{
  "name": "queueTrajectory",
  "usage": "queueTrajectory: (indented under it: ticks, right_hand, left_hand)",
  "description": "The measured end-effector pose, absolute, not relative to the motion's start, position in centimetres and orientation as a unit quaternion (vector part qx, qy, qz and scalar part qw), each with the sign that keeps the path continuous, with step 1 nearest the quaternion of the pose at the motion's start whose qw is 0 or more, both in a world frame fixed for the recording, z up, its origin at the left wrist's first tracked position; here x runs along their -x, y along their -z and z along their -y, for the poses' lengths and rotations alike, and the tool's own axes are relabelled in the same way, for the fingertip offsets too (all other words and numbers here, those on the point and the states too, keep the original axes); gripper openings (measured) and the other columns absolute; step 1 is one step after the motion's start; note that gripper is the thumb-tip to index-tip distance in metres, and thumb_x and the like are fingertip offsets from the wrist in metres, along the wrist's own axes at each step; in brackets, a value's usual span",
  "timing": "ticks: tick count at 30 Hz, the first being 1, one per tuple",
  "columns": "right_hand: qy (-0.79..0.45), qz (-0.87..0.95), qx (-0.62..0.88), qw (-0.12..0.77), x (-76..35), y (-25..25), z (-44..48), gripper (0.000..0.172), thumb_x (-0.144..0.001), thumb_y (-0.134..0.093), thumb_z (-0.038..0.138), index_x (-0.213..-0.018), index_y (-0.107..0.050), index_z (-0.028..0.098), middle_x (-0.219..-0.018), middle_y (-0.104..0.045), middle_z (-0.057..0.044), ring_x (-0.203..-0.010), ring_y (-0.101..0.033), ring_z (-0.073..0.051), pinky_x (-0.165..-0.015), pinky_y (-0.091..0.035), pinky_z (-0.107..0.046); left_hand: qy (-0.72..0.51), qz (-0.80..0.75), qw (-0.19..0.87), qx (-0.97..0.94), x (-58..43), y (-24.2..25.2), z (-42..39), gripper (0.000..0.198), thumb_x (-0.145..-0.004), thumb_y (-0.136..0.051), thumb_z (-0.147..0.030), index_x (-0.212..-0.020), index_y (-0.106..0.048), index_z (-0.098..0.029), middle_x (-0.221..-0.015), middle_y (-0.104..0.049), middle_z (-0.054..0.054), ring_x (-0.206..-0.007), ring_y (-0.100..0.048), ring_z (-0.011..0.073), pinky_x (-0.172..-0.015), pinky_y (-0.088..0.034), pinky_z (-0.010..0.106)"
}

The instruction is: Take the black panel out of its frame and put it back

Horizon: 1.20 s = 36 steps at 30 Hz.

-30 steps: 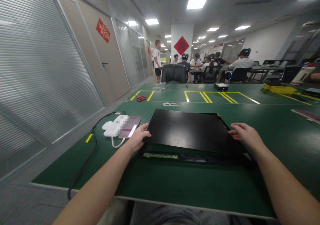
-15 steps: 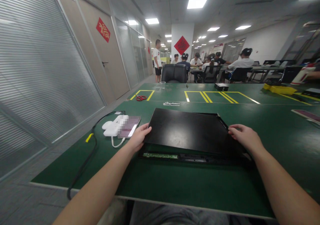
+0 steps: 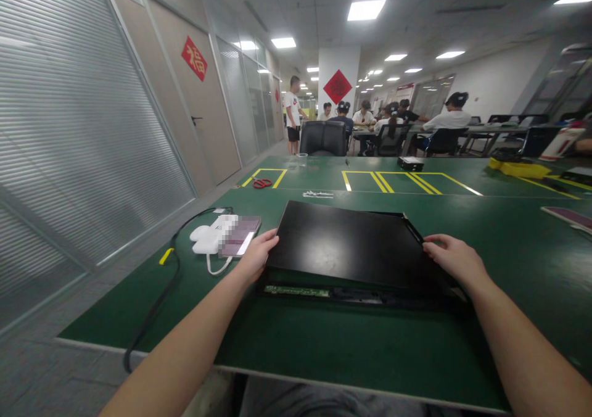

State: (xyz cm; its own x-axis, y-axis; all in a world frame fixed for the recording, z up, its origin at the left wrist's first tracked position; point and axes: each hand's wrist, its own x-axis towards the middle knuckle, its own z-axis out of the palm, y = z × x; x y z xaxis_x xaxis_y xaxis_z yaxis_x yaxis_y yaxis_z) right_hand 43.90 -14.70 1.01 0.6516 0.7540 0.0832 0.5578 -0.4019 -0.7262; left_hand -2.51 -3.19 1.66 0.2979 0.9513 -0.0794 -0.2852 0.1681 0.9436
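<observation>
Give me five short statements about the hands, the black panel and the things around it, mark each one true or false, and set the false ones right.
1. The left hand is at the left edge of the black panel. True.
2. The right hand is holding the red scissors. False: it is at the panel's right edge, and the scissors lie on the table.
3. A green circuit strip shows past the panel's near edge. True.
4. The phone lies to the right of the panel. False: it lies to the left.
5. A black chair stands beyond the far edge of the table. True.
</observation>
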Motion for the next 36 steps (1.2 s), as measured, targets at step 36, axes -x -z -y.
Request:
queueTrajectory:
  ticks: [36]
  right_hand:
    - [-0.037,0.446,0.875,0.185,-42.2,-2.4,15.0,0.041,-0.078,-0.055,0.047,-0.104,-0.079,0.027,-0.104,-0.078,-0.008,-0.092,-0.069,-0.031,-0.072,-0.05,-0.039]
  left_hand:
    - [-0.29,-0.539,0.242,-0.753,3.5,-0.4,2.5,0.027,-0.075,-0.067,-0.022,-0.1,-0.074,-0.013,-0.138,-0.056,0.019,-0.134,-0.054,0.0342,-0.117,-0.039,0.049]
